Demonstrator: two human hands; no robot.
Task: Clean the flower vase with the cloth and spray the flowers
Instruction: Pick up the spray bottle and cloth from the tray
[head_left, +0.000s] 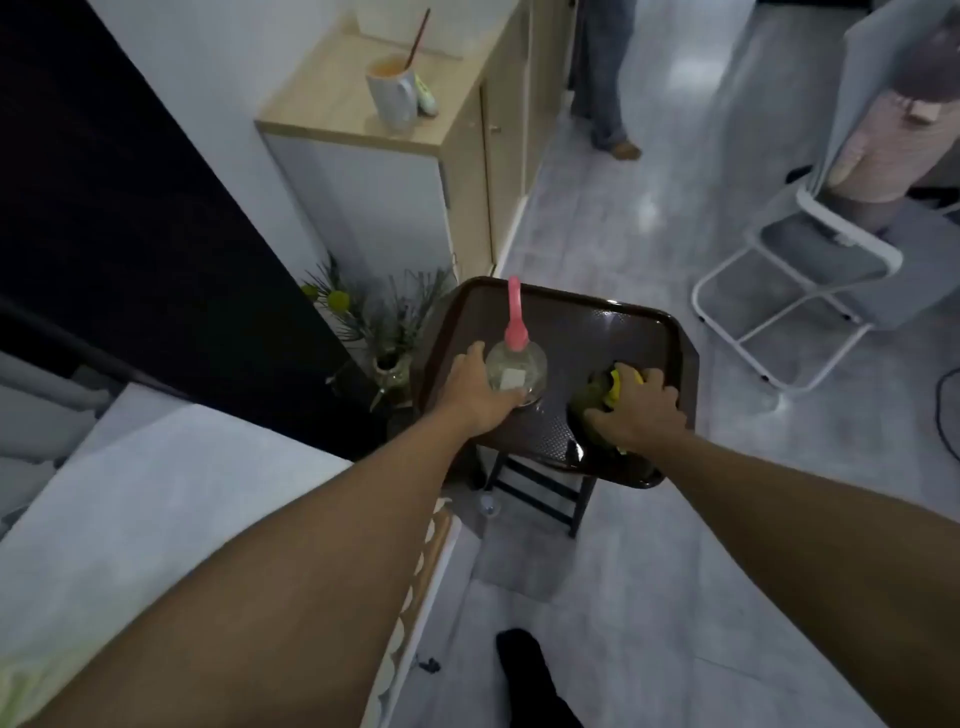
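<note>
Both forearms reach forward and down to a dark brown tray (639, 332) resting on a small dark stool (540, 491). The left hand (475, 392) is wrapped around the near-left side of a clear spray bottle (517, 371) with a pink trigger head (515, 317); the fingers curl onto the body and the thumb lies along its far-left side, so the hand is closed on the bottle, which stands upright on the left half of the tray. The right hand (641, 410) presses palm-down on a yellow-green cloth (605, 397) bunched on the tray's right half, fingers bent over it (whether they actually pinch the cloth cannot be told). A bare strip of tray lies between bottle and cloth, and the far half of the tray is bare up to its raised rim.

Just left of the tray, on the floor against a dark panel, stands the flower vase (388, 370), small and pale, holding green stems and a yellow flower (338, 300); it sits beside the left hand but apart from it. Beyond it stands a light wood cabinet (415, 171) with a mug (392, 96) on top. To the right is open grey tiled floor (623, 208) up to a white folding chair (795, 291), and a standing person's legs (605, 88) show at the far end.
</note>
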